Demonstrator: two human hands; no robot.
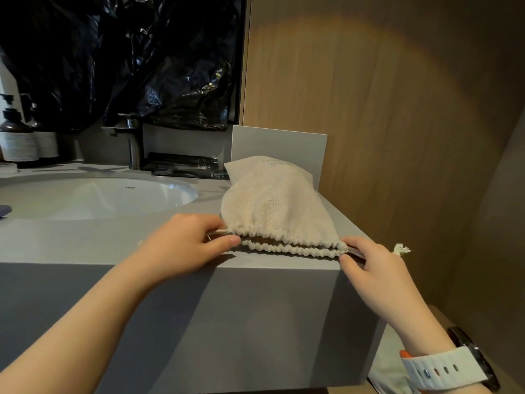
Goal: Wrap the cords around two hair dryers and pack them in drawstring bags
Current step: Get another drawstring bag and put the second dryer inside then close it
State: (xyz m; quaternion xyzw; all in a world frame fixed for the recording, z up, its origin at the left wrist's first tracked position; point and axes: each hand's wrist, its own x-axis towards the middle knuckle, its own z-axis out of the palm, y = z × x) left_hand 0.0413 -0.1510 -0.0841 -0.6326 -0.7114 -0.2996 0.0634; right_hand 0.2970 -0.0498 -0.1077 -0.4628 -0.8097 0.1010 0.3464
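Gripping the drawstring [220,231] at both ends, two hands sat at the near edge of one grey counter [85,240]. Left hand [181,245]: fingers curled, pinching the string at the bag's left corner. Right hand [375,268]: fingers curled, pinching it at the right corner, frayed end [400,248] poking out past them. One watch [449,368], right wrist. One beige bag [278,206] lay on the counter's front right corner, mouth gathered. Beyond: one white sink [99,197], one tap [133,140], two pump bottles [17,137], black plastic sheet [142,52]; wood-panel wall [397,109] to the right.
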